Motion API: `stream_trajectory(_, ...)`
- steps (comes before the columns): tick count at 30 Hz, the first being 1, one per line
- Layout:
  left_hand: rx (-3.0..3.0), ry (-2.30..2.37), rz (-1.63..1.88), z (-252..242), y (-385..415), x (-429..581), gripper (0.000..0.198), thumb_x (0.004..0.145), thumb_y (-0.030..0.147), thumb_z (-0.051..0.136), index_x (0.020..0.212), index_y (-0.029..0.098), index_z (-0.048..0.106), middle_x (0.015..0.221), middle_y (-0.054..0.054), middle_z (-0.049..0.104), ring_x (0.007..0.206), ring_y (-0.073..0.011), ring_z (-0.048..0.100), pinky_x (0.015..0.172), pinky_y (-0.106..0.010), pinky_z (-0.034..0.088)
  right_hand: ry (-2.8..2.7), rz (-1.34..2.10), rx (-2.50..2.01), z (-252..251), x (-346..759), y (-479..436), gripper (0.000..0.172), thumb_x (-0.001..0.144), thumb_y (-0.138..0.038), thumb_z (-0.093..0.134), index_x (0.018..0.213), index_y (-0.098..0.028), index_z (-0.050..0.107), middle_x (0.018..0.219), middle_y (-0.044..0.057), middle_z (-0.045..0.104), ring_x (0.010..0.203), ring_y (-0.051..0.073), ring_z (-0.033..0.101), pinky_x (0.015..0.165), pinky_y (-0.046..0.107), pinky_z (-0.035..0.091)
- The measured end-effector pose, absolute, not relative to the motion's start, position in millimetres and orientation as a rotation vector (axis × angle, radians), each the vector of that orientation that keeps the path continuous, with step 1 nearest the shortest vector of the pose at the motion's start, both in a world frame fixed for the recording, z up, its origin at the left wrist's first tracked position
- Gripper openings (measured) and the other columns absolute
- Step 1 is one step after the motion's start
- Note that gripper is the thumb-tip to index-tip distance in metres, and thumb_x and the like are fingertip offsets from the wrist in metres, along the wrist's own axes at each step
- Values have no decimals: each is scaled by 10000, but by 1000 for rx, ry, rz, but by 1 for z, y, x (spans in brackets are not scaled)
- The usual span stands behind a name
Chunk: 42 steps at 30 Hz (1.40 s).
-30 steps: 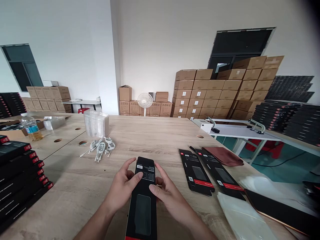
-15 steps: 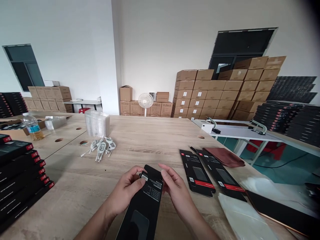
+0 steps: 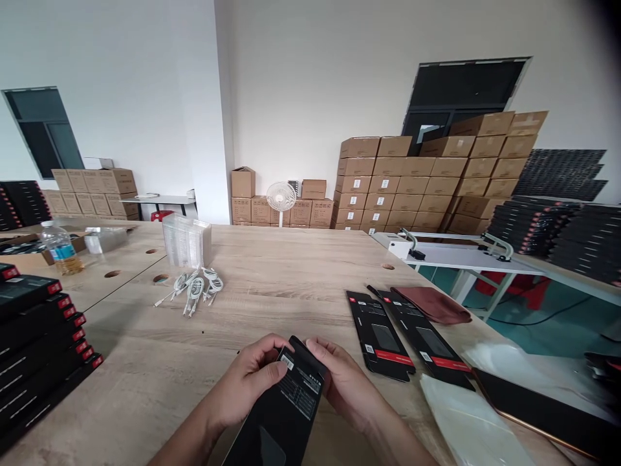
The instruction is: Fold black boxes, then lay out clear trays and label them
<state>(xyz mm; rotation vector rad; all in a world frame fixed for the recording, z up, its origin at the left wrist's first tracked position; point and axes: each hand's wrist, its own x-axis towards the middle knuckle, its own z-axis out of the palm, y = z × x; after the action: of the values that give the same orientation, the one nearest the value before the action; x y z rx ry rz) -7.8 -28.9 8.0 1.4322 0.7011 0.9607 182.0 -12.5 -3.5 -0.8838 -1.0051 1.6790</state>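
Note:
A black printed cardboard box [image 3: 284, 421] with white text, a barcode label and a dark window shape is tilted in front of me, its lower end cut off by the frame. My left hand [image 3: 255, 375] grips its left edge, thumb on the printed face beside the barcode. At the top end, my right hand [image 3: 339, 378] pinches the end flap with its thumb; the fingers behind are partly hidden. To the right lie two flattened black boxes with red bands, a nearer one [image 3: 381, 333] and another beside it [image 3: 427, 340].
Black boxes [image 3: 39, 349] are stacked at left. White cables [image 3: 196, 288] lie before clear plastic trays [image 3: 187, 241], with a bottle [image 3: 62, 249] farther left. At right are a brown cloth [image 3: 431, 304], plastic bags [image 3: 478, 421] and a dark slab with a copper edge [image 3: 543, 414].
My right thumb has moved onto the top flap, and its fingers have closed in on the box end. The box top has shifted slightly right and down.

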Motion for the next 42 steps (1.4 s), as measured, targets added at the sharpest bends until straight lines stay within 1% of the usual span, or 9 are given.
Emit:
stream_trajectory(8,1403,784,977,-2,-29,-7,518,860,399,596,1328,259,423,761,37,496,640,-97,413,575,-243,297,-1334,1359,-984,1,184,-15,310,734,-454,755,713,-155,673,668,-19,566,661,123,452,635,251,339)
stream_trajectory(13,1427,727,1017,-3,-29,-4,377,846,378,625,1181,213,582,869,-7,564,791,-128,480,717,-264,365,-1263,1443,-952,0,183,-15,337,727,-453,760,641,-156,625,596,-41,504,600,103,403,592,246,315)
stream_trajectory(17,1329,673,1063,-1,-29,-2,288,839,366,636,1071,199,603,833,2,581,725,-107,484,657,-240,366,-1281,1426,-934,1,184,-16,327,765,-454,726,655,-156,645,618,-28,528,625,115,446,610,249,348)
stream_trajectory(20,1184,688,1140,0,-28,-1,267,834,369,636,1036,201,586,777,14,589,650,-92,493,600,-223,370,-1387,1447,-902,9,185,-20,316,835,-479,639,890,-179,720,780,22,630,761,170,540,675,278,415)
stream_trajectory(23,1076,704,1191,-3,-24,-2,280,821,375,644,1035,206,581,743,15,600,605,-98,525,568,-225,385,-1518,1498,-888,14,183,-26,445,831,-454,656,1229,-257,624,974,50,659,850,198,573,686,296,467)
stream_trajectory(29,1212,896,1173,-1,-13,-12,410,777,447,670,1092,192,606,730,8,601,628,-121,548,584,-236,405,-1419,1480,-906,2,176,-23,511,811,-479,663,1251,-229,594,986,55,664,747,168,584,555,249,479)
stream_trajectory(34,1812,1344,1067,27,-48,-25,563,701,478,704,1211,257,616,1134,-90,654,947,-245,612,847,-367,488,-1225,1327,-1023,0,176,-15,667,727,-537,713,1284,-204,557,901,49,692,678,166,587,527,248,476)
stream_trajectory(37,2131,1599,789,33,-76,-24,1021,444,357,848,1386,213,478,1393,-178,519,1187,-420,508,1025,-539,408,-1210,1312,-1034,1,173,-11,720,679,-578,728,1280,-221,558,1036,79,700,795,221,636,588,288,532)
stream_trajectory(42,2225,1887,629,47,-107,-58,984,530,161,703,1453,134,363,1471,-183,437,1286,-389,462,1090,-501,407,-1412,1058,-1198,-20,203,25,695,655,-666,656,1202,-239,636,996,130,729,842,319,685,716,429,582)
